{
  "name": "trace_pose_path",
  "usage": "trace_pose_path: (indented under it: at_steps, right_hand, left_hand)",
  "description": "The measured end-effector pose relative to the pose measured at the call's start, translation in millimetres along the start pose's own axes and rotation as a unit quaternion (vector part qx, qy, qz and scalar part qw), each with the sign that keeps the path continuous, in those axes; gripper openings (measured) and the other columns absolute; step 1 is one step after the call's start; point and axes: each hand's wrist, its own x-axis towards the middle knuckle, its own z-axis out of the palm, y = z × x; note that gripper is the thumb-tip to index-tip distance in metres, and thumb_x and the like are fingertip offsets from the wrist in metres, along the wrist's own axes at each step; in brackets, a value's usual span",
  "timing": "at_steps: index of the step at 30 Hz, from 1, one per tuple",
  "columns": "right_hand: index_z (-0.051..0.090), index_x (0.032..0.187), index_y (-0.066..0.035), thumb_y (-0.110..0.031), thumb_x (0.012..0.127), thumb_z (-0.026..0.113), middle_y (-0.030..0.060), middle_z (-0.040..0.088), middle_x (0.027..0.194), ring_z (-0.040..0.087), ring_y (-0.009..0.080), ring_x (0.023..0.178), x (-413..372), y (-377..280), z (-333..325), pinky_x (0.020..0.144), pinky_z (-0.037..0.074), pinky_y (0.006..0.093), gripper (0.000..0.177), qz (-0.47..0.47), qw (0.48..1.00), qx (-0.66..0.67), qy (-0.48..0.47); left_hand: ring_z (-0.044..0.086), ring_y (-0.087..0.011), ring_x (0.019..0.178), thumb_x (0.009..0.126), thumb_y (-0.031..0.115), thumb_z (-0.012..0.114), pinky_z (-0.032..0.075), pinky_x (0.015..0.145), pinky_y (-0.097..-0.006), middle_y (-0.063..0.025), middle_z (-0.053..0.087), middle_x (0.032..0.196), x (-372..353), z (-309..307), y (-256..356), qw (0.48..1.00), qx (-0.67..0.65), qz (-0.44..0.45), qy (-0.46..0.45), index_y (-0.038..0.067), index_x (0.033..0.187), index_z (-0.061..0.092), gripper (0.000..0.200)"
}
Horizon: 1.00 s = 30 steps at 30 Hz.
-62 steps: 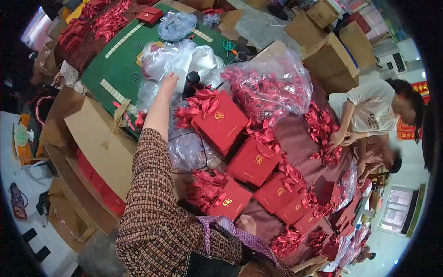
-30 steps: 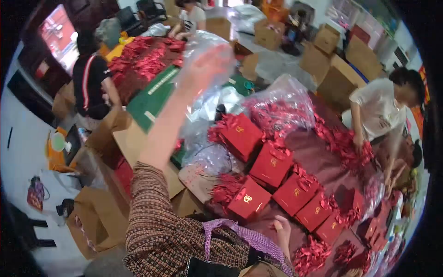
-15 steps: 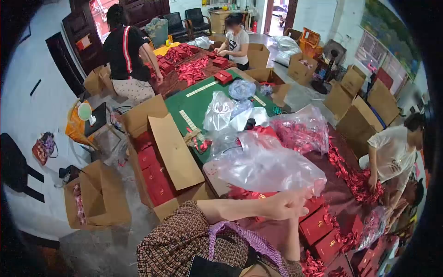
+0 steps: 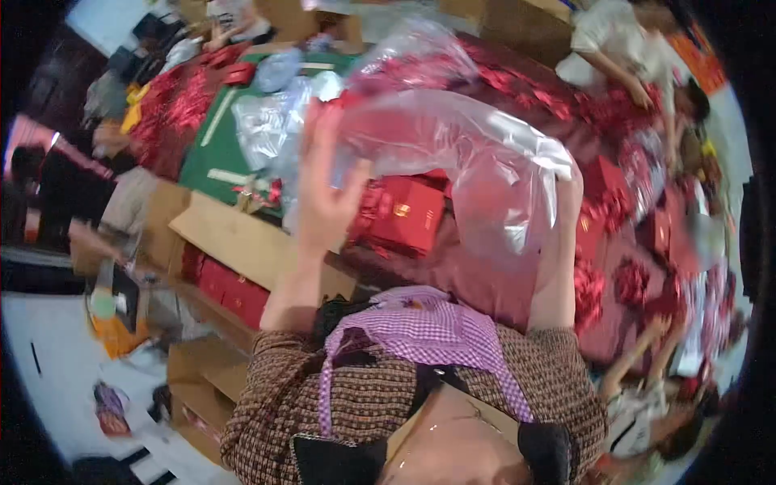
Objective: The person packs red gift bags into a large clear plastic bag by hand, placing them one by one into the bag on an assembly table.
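Note:
My right hand is closed on one end of a clear plastic bag, which arches leftward over the table. My left hand is raised at the bag's other side. Its fingers are stretched out and somewhat blurred, and I see nothing gripped in them. Below the bag, close to my left hand, lies a red gift box with a gold emblem, red ribbon bunched at its side. More red ribbon lies beside my right forearm.
An open carton with red boxes stands left of the table. Clear packaging lies on the green tabletop. A bag of red ribbons lies at the back. Co-workers' arms reach in from the right.
My hands, close together at the bag before, are now apart. The left has swung left with fingers outstretched, while the right keeps the bag. My view has tilted down and turned.

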Motion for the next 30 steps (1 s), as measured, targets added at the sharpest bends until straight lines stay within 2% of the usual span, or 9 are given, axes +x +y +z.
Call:
trace_pose_path:
  at_steps: [5, 15, 18, 19, 22, 25, 26, 28, 30]
  right_hand:
    - [0.058, 0.108, 0.004, -0.016, 0.085, 0.058, 0.0076, 0.063, 0.098, 0.059, 0.0147, 0.089, -41, -11, -69, 0.08, 0.047, 0.0264, 0.031, -0.045, 0.983, -0.17, 0.06]
    - [0.055, 0.112, -0.002, -0.018, 0.083, 0.064, 0.0063, 0.055, 0.108, 0.052, 0.0146, 0.102, -145, -25, -64, 0.087, 0.043, 0.0277, 0.034, -0.135, 0.892, -0.427, 0.063]
    - [0.054, 0.116, -0.003, -0.015, 0.082, 0.065, 0.0044, 0.055, 0.108, 0.052, 0.014, 0.102, -150, -31, -55, 0.087, 0.044, 0.0283, 0.039, -0.019, 0.947, -0.264, 0.184]
    - [0.054, 0.118, -0.003, -0.012, 0.079, 0.065, 0.003, 0.056, 0.108, 0.052, 0.0127, 0.103, -164, -50, -32, 0.087, 0.044, 0.0279, 0.041, 0.071, 0.963, 0.031, 0.257]
    - [0.052, 0.12, -0.003, -0.01, 0.078, 0.062, 0.0042, 0.055, 0.111, 0.053, 0.0148, 0.105, -179, -44, -63, 0.09, 0.044, 0.0298, 0.043, -0.015, 0.975, -0.107, 0.196]
    - [0.051, 0.125, -0.005, -0.018, 0.085, 0.059, 0.0084, 0.056, 0.118, 0.056, 0.0146, 0.101, -167, -40, -91, 0.082, 0.045, 0.0238, 0.042, -0.028, 0.98, 0.088, 0.174]
    - [0.054, 0.119, 0.003, -0.018, 0.086, 0.057, 0.0121, 0.053, 0.124, 0.05, 0.0194, 0.114, -175, -75, -57, 0.096, 0.041, 0.0333, 0.039, -0.023, 0.975, -0.046, 0.215]
    - [0.057, 0.115, 0.004, -0.014, 0.088, 0.055, 0.0119, 0.059, 0.114, 0.055, 0.0181, 0.107, -153, -50, -130, 0.09, 0.045, 0.0302, 0.032, -0.039, 0.988, -0.133, 0.074]
    - [0.06, 0.108, 0.001, -0.014, 0.083, 0.062, 0.0059, 0.063, 0.092, 0.059, 0.0124, 0.08, -138, -39, -175, 0.071, 0.045, 0.0244, 0.029, 0.116, 0.98, -0.108, 0.123]
  left_hand:
    - [0.027, -0.0344, 0.134, 0.081, 0.007, 0.064, 0.026, 0.108, -0.0395, -0.0222, 0.025, 0.145, -9, 11, -28, 0.999, -0.003, -0.032, -0.002, 0.0, 0.137, 0.035, 0.063]
    - [0.022, -0.0311, 0.137, 0.075, 0.022, 0.072, 0.02, 0.111, -0.0359, -0.0239, 0.024, 0.145, -93, 138, -72, 0.891, -0.175, -0.206, -0.366, -0.005, 0.14, 0.022, 0.087]
    - [0.027, -0.032, 0.134, 0.073, 0.015, 0.072, 0.023, 0.11, -0.0367, -0.0233, 0.03, 0.142, -103, 173, -76, 0.883, -0.227, -0.192, -0.363, -0.004, 0.14, 0.022, 0.085]
    - [0.027, -0.032, 0.134, 0.073, 0.015, 0.072, 0.023, 0.11, -0.0367, -0.0233, 0.03, 0.142, -106, 183, -78, 0.881, -0.23, -0.189, -0.368, -0.004, 0.14, 0.022, 0.085]
    - [0.044, -0.0266, 0.122, 0.077, 0.007, 0.067, 0.037, 0.101, -0.0354, -0.0202, 0.047, 0.129, -99, 203, -67, 0.92, -0.192, -0.052, -0.337, -0.003, 0.128, 0.043, 0.057]
    - [0.06, -0.0171, 0.096, 0.084, 0.015, 0.063, 0.046, 0.086, -0.0296, -0.0126, 0.063, 0.108, -64, 191, -52, 0.806, -0.376, -0.275, -0.365, -0.002, 0.105, 0.062, 0.027]
    - [0.061, -0.0171, 0.093, 0.083, 0.018, 0.064, 0.047, 0.086, -0.0297, -0.012, 0.064, 0.105, -56, 197, -73, 0.775, -0.456, -0.269, -0.346, -0.002, 0.104, 0.062, 0.03]
    - [0.062, -0.0196, 0.088, 0.084, 0.012, 0.059, 0.051, 0.08, -0.0346, -0.0136, 0.064, 0.104, -15, 178, -66, 0.706, -0.512, -0.403, -0.279, -0.002, 0.095, 0.062, 0.018]
    - [0.063, -0.0202, 0.084, 0.085, 0.006, 0.054, 0.053, 0.078, -0.041, -0.0109, 0.064, 0.091, 6, 168, -105, 0.676, -0.555, -0.416, -0.248, -0.002, 0.095, 0.06, 0.014]
